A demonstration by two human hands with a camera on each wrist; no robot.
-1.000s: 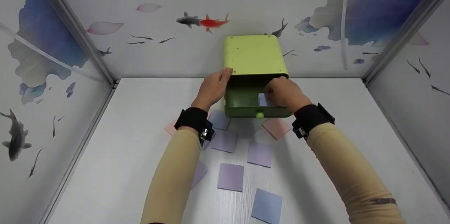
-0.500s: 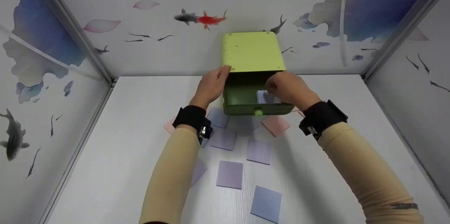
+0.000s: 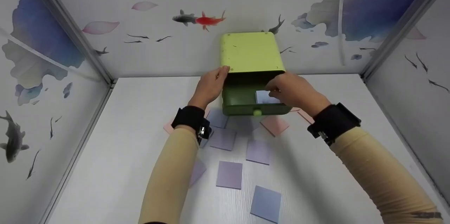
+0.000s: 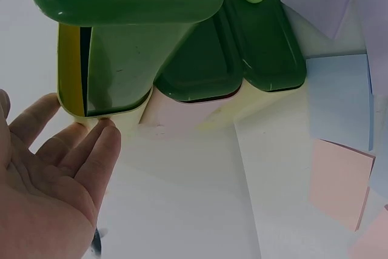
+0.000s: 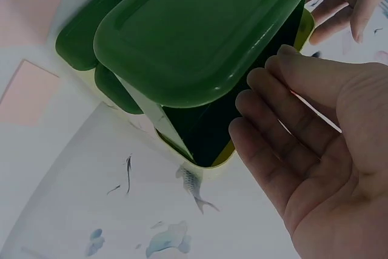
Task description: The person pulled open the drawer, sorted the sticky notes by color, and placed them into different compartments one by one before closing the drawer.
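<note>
Left hand [image 3: 210, 88] is flat against the left front corner of the lime-green drawer box [image 3: 251, 52]. Its fingers [image 4: 85, 150] are straight and loosely together, touching the box's lower edge in the left wrist view and gripping nothing. It only braces.

The box stands at the back of the white surface [image 3: 116, 153], close to the fish-print wall [image 3: 158, 13]. The dark green drawer [image 3: 242, 101] is pulled out toward the person, with its small round knob [image 3: 257, 113] at front centre.

Inside the drawer, on the right, lies a pale blue paper square [image 3: 265, 96], partly hidden by the right hand [image 3: 293, 90]. That hand sits over the drawer's right rim. In the right wrist view its fingers [image 5: 285, 131] look relaxed, slightly spread and holding nothing. In the head view the fingertips are close to the square, but I can't tell whether they touch it.

More squares are scattered on the surface in front of the drawer: lilac ones [image 3: 229, 175], a blue one [image 3: 265, 204] nearest the person, and pink ones [image 3: 275, 125] just under the drawer front.

Risks, as I judge them:
- The left hand only presses, so a drawer push or pull could slide the light box back into the wall or skew it.
- The square lies near the right wall. If an edge rides up over the rim, it could crease or jam as the drawer closes.
- The pink squares are tucked under the drawer front, so drawer or sleeve movement could drag them.
</note>
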